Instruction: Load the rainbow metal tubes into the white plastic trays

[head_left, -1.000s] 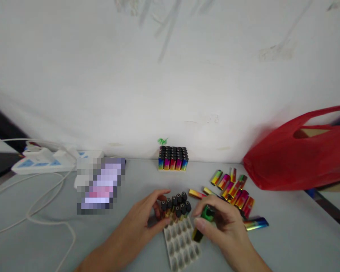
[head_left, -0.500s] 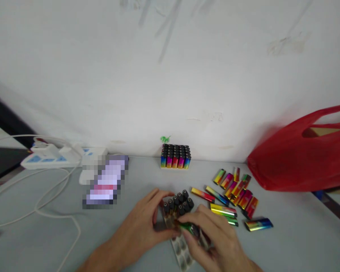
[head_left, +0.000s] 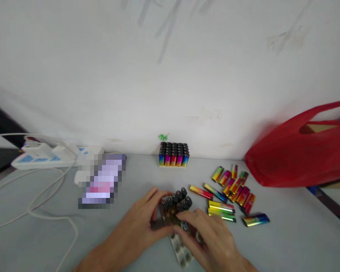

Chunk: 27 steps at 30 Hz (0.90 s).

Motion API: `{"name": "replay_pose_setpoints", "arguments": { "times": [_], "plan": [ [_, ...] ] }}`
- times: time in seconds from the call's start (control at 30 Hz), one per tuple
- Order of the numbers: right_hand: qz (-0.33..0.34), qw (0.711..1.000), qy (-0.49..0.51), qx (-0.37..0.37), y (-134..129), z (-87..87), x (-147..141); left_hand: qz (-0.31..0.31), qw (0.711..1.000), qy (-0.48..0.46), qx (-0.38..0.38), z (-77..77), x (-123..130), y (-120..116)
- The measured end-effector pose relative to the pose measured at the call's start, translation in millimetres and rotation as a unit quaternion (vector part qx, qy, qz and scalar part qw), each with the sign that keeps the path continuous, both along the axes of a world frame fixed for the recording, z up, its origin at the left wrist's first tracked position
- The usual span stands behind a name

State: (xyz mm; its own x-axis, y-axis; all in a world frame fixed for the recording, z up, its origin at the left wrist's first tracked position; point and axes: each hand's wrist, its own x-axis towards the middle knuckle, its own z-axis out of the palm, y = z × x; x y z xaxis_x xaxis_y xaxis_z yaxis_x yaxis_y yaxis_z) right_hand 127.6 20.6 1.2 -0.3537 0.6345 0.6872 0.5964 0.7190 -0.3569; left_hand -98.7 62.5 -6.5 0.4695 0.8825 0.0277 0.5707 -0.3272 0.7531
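Note:
A pale tray with round-cornered slots (head_left: 182, 255) lies at an angle on the table in front of me. Several lighters with black tops (head_left: 177, 200) stand upright in its far end. My left hand (head_left: 147, 215) is curled around the tray's left side, with fingers behind the lighters and thumb at the near side. Over the middle of the tray, my right hand (head_left: 208, 234) pinches a dark, shiny lighter (head_left: 184, 225), tilted and partly covered by the fingers. Loose metallic rainbow lighters (head_left: 221, 206) lie scattered to the right of my right hand.
A full block of upright lighters (head_left: 173, 155) stands against the wall. A red bag (head_left: 300, 155) sits at the right. On the left are a blurred phone (head_left: 103, 179), a white power strip (head_left: 42, 156) and loose white cables (head_left: 51, 217).
My right hand has moved slightly left and lowered the lighter further in among the tray's slots. My left hand keeps its hold. The whole view has shifted a little.

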Motion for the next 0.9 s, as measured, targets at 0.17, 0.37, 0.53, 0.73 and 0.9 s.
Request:
{"name": "replay_pose_setpoints", "arguments": {
  "times": [0.17, 0.37, 0.53, 0.73, 0.9],
  "plan": [
    [0.014, 0.999, 0.007, -0.033, 0.1, -2.1, -0.5, -0.005, 1.000, -0.008, 0.005, -1.6, -2.0, 1.7],
    [0.027, 0.999, 0.006, -0.042, -2.7, -2.7, -0.6, -0.014, 1.000, -0.015, 0.002, 2.1, -1.8, 1.2],
    [0.024, 0.999, 0.013, -0.024, -2.8, -4.8, -0.2, -0.017, 1.000, -0.010, -0.003, 2.6, -0.6, 2.4],
    [0.040, 0.999, -0.002, 0.005, -0.1, -11.0, -2.0, -0.017, 1.000, -0.018, -0.008, -3.3, -3.5, 2.8],
    [0.021, 1.000, 0.017, 0.008, 0.6, -12.5, -5.4, -0.003, 1.000, -0.002, -0.012, -8.1, -5.1, 3.1]
  ]
}}
